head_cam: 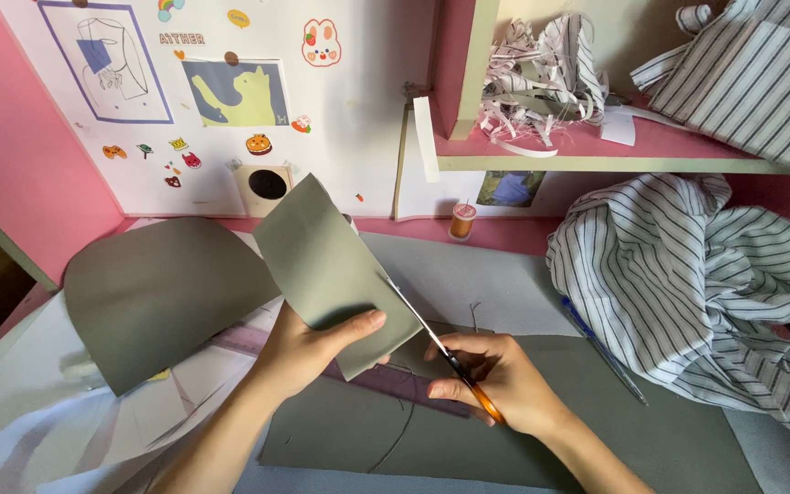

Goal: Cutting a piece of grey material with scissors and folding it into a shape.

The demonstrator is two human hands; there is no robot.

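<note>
1. Over a pink desk [505, 233] seen from the head camera, two bare hands work close together near the bottom middle of the view.
2. Left hand [308, 352]: it pinches a grey sheet [331, 261] by its lower edge, thumb on the near face and fingers hidden behind, and lifts it up off the desk so it stands tilted.
3. Right hand [500, 380]: it is closed around the orange handles of a pair of scissors [436, 343], fingers curled through them; the blades point up and to the left and meet the right edge of the lifted sheet.
4. A larger grey piece [153, 293] with a rounded top lies to the left, curling up from the desk just beside the held sheet.
5. Another grey piece [596, 430] lies flat under both hands, with a loose dark thread [404, 425] trailing across it.
6. A purple ruler [258, 343] shows between the wrists, partly covered.
7. A blue pen [601, 348] lies to the right of the scissors, touching the edge of a striped shirt [697, 284] heaped on the right.
8. A small spool of orange thread [462, 220] stands at the back, near the wall.
9. Above it, a shelf [596, 151] holds shredded paper strips [541, 78] and more striped cloth.
10. A white wall [358, 101] at the back carries stickers and drawings.
</note>
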